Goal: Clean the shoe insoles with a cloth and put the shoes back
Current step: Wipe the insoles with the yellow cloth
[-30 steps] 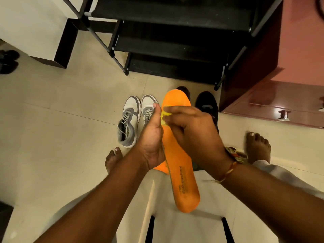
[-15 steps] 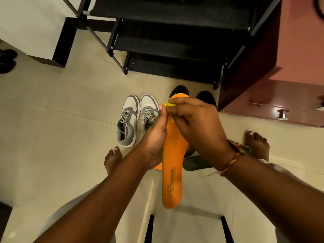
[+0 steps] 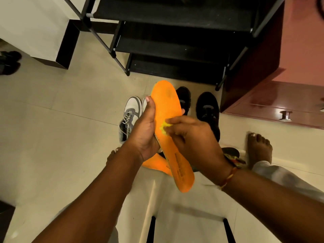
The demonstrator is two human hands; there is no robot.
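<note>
At the far left edge a dark pair of shoes (image 3: 9,62) sits on the tiled floor (image 3: 52,137). Further in, a black rack (image 3: 175,44) stands across the top. Below its left end a pair of grey-and-white sneakers (image 3: 130,114) stands on the floor, toes toward the rack, partly hidden by the left hand (image 3: 145,132). That hand grips the orange insole (image 3: 168,104) from beneath. Its thumb lies along the insole's left edge and a fingertip shows past the right edge. The insole is held in the air above the lap, top face up, with its toe end toward the rack and its printed heel end toward the person. A second insole (image 3: 157,163), also orange, shows below the left hand, and whether that hand holds it too cannot be told. On the middle of the raised insole a small yellow cloth (image 3: 164,127) is pressed against the surface, pinched in the curled fingers of the right hand (image 3: 194,139), which has a thread bracelet (image 3: 229,176) at the wrist. Behind the insole and this hand a pair of black shoes (image 3: 207,111) stands on the floor near the rack. Further right a bare foot (image 3: 259,146) rests on the tiles, and a red-brown cabinet (image 3: 280,95) with a metal knob (image 3: 285,116) fills the right side.
</note>
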